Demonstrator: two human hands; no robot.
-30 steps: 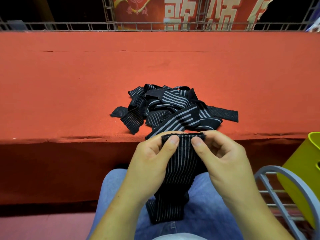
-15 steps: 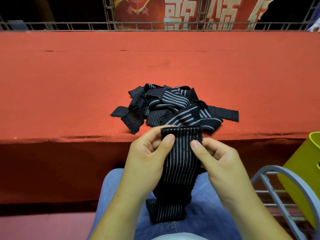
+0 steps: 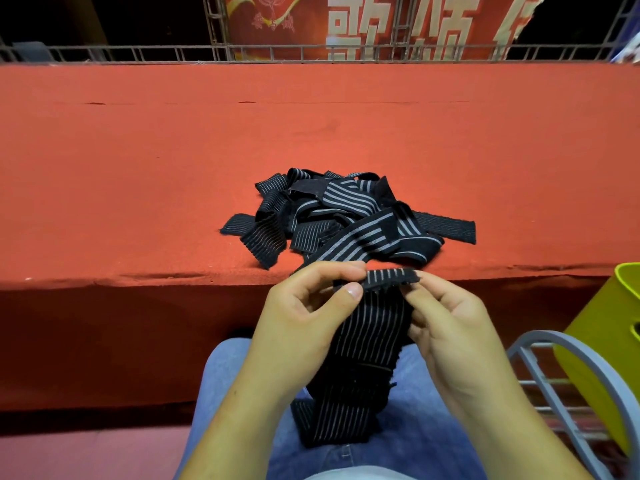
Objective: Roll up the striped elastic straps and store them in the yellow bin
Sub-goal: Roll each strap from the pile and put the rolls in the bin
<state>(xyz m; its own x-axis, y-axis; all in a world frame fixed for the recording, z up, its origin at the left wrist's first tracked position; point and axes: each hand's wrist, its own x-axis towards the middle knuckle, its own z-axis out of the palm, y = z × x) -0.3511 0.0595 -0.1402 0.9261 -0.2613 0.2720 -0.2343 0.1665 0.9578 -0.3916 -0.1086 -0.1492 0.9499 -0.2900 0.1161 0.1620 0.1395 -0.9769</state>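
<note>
Since the last look, the strap's [image 3: 372, 327] top end has turned over into a narrow fold. At 12 o'clock the pile [image 3: 346, 220] of loose straps lies on the red table [image 3: 138, 168], near its front edge. At 4 o'clock stands the yellow bin [image 3: 602, 323], with a grey frame [image 3: 553, 337] between you and it. Your left hand [image 3: 301, 327] and right hand [image 3: 453, 337] are raised over your lap, fingers [image 3: 346, 271] and thumbs pinching the fold from either side. The rest of the strap hangs onto your jeans [image 3: 235, 382].
</note>
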